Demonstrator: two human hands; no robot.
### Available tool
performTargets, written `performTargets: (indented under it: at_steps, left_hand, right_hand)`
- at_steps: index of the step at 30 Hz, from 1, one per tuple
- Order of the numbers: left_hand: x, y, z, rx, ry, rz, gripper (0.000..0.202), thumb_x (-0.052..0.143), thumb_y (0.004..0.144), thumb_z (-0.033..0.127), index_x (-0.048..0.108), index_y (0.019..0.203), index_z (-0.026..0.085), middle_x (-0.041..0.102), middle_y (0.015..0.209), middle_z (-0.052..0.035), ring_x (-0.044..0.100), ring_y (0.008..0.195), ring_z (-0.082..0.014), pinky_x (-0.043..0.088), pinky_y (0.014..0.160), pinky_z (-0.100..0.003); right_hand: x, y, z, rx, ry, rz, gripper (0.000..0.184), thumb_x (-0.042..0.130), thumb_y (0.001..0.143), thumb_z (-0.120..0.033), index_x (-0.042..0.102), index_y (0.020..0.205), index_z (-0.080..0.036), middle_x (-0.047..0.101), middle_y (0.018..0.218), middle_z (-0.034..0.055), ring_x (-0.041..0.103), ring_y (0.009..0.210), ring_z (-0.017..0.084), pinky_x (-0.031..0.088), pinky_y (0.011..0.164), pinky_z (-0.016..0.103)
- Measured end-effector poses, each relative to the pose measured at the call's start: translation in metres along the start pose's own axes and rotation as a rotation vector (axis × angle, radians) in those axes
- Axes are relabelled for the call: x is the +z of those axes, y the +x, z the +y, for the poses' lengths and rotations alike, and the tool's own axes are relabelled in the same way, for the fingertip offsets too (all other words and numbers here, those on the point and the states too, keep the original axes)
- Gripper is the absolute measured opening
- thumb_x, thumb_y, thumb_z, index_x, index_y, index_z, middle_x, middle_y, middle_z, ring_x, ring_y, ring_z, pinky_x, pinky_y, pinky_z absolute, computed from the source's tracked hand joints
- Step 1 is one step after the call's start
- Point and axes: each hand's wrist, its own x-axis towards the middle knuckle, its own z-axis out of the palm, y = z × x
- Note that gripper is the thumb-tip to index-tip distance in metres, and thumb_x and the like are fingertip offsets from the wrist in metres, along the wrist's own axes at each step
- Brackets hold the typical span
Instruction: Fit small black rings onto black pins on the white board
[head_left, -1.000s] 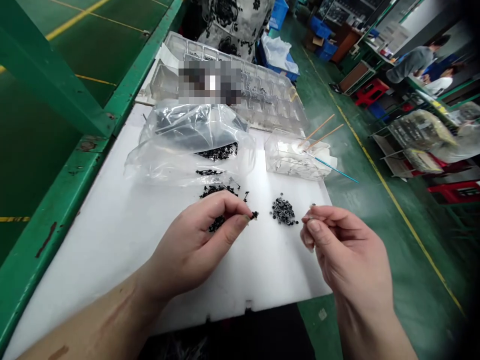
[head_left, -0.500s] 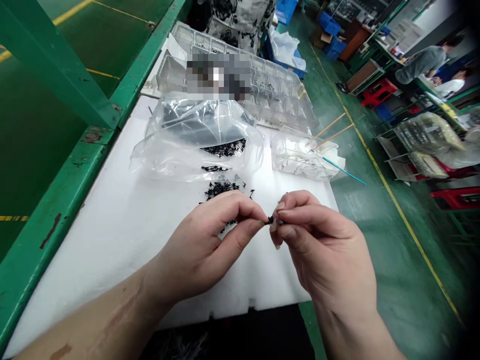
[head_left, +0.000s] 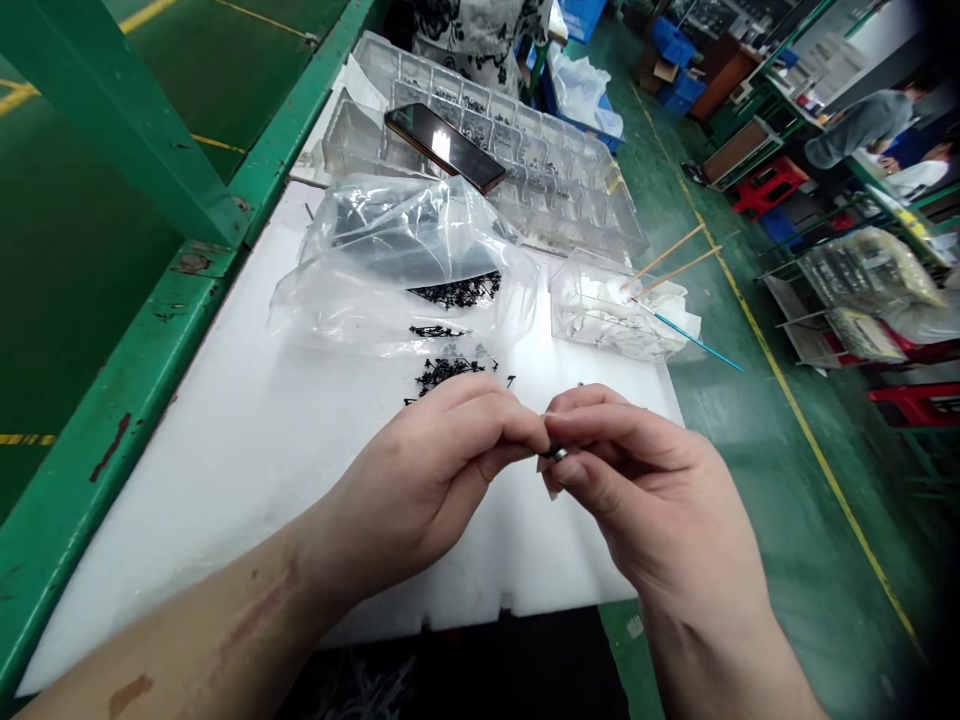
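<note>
The right hand (head_left: pixel 645 490) is pinching a small dark ring (head_left: pixel 559 453), the left hand (head_left: pixel 420 480) is pressing its fingertips against it, and loose black parts (head_left: pixel 448 372) are lying just beyond the left hand on the worktop (head_left: pixel 187 480).

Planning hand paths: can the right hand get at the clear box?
Likely yes: nothing stands between the right hand and the clear box; the plastic bag lies off to the left. Its fingers pinch a small part.
</note>
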Motion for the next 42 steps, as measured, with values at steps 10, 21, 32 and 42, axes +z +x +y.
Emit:
performTargets:
  at_steps: [10, 21, 32, 42]
  left_hand:
    - [0.003, -0.004, -0.002, 0.053, 0.125, 0.056, 0.015, 0.059, 0.111, 0.008, 0.067, 0.109, 0.021, 0.07, 0.099, -0.0009, 0.065, 0.098, -0.0149, 0.054, 0.091, -0.03]
    - [-0.005, 0.0, 0.0, -0.108, -0.02, -0.011, 0.009, 0.071, 0.107, 0.014, 0.07, 0.102, 0.022, 0.076, 0.096, 0.0027, 0.07, 0.091, -0.0117, 0.055, 0.081, -0.025]
    - [-0.004, 0.001, -0.002, -0.289, -0.419, 0.15, 0.022, 0.08, 0.101, 0.009, 0.085, 0.108, 0.028, 0.082, 0.1, 0.0037, 0.078, 0.094, -0.0099, 0.064, 0.086, -0.019]
    - [0.002, -0.001, 0.0, -0.372, -0.242, 0.248, 0.025, 0.089, 0.092, 0.014, 0.066, 0.095, 0.024, 0.079, 0.09, 0.0046, 0.076, 0.082, -0.0113, 0.061, 0.073, -0.022]
  right_hand:
    - [0.0, -0.011, 0.001, -0.206, -0.28, 0.056, 0.024, 0.084, 0.097, -0.011, 0.084, 0.112, -0.031, 0.074, 0.111, 0.0012, 0.07, 0.107, 0.016, 0.061, 0.086, 0.026]
    - [0.005, -0.018, 0.02, -0.226, 0.011, 0.079, 0.018, 0.08, 0.101, -0.015, 0.083, 0.113, -0.028, 0.071, 0.11, 0.0048, 0.07, 0.099, 0.018, 0.061, 0.082, 0.032]
    - [0.019, -0.012, 0.038, -0.02, 0.019, 0.014, 0.007, 0.084, 0.1, -0.028, 0.084, 0.107, -0.03, 0.078, 0.107, 0.0035, 0.073, 0.1, 0.019, 0.061, 0.09, 0.035]
    - [-0.03, -0.013, 0.031, -0.161, -0.394, 0.22, 0.017, 0.081, 0.102, -0.028, 0.084, 0.118, -0.029, 0.076, 0.114, 0.006, 0.072, 0.09, 0.018, 0.059, 0.078, 0.033]
